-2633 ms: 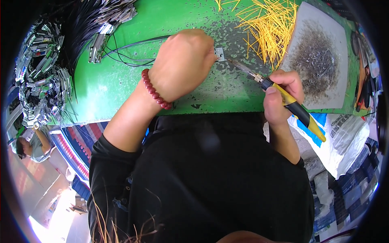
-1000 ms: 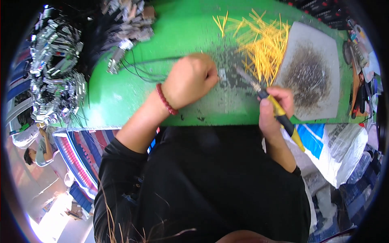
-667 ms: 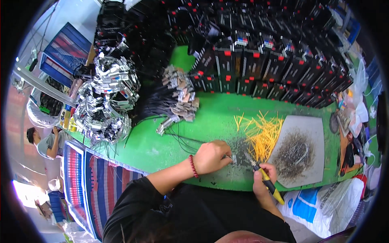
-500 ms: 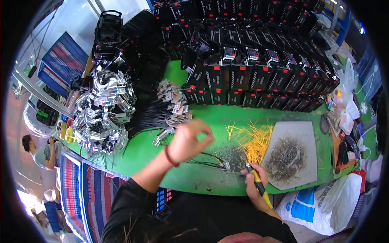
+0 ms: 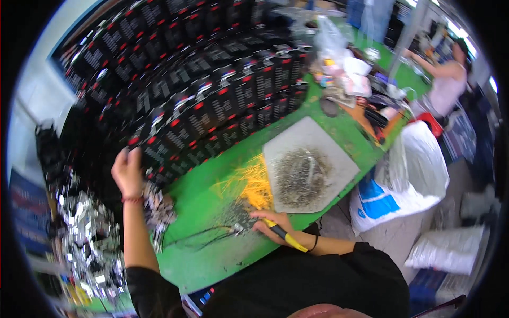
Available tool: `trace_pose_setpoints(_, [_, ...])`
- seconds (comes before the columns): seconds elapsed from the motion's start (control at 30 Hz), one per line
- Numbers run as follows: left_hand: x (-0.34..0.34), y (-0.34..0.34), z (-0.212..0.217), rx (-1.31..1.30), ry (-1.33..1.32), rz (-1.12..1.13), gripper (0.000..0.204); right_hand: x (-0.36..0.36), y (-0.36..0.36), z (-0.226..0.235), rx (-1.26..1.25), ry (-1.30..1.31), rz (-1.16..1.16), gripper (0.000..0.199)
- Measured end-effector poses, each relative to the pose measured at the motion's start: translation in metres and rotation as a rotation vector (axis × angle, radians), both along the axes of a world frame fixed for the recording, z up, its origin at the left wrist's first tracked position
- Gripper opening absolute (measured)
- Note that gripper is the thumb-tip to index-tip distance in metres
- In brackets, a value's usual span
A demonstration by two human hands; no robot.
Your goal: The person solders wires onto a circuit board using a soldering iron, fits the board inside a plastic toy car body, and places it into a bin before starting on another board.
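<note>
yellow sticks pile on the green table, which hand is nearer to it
Right. The right hand, holding a yellow-and-black tool, is just below the yellow sticks pile in the picture; the left hand is well to its left, by the stacked black boxes.

Green worktable (image 5: 193, 262), grey floor (image 5: 384, 246)

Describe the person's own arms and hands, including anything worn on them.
The left hand is ungloved, with a red bracelet behind it, blurred in this view. The right hand is also ungloved, with a thin dark band behind it. The left sleeve and right sleeve are plain black and stop well short of the hands.
</note>
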State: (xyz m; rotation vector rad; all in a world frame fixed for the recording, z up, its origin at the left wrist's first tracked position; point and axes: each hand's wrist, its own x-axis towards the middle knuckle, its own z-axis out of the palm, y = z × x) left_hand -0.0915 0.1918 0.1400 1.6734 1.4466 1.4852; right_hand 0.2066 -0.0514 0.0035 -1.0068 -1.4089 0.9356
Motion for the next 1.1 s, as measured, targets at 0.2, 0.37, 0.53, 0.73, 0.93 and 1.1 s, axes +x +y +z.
trace_pose_setpoints(0.2, [-0.074,-0.029,0.013,0.344,-0.308,0.12,0.029,-0.009,0.001,-0.002,-0.012,0.13,0.03,0.027])
trace_pose_setpoints(0.37, [-0.071,-0.122,0.05,0.779,0.88,0.084,0.025,0.01,0.003,0.024,0.123,0.195,-0.051,0.014])
trace_pose_setpoints(0.53, [-0.008,-0.197,0.098,0.798,1.204,-0.66,0.013,0.056,0.006,0.156,0.336,0.049,-0.356,0.021])
trace_pose_setpoints(0.73, [0.021,-0.185,0.072,0.85,1.289,-1.032,0.014,0.069,0.056,0.194,0.934,-0.445,-0.17,0.037])
trace_pose_setpoints(0.93, [0.009,-0.198,0.056,0.824,1.266,-1.0,0.009,0.007,0.109,0.196,0.707,-0.932,0.349,0.04])
trace_pose_setpoints(1.1, [0.003,-0.196,0.044,0.345,1.377,-0.786,0.02,-0.007,0.106,0.17,0.692,-1.111,0.3,0.01])
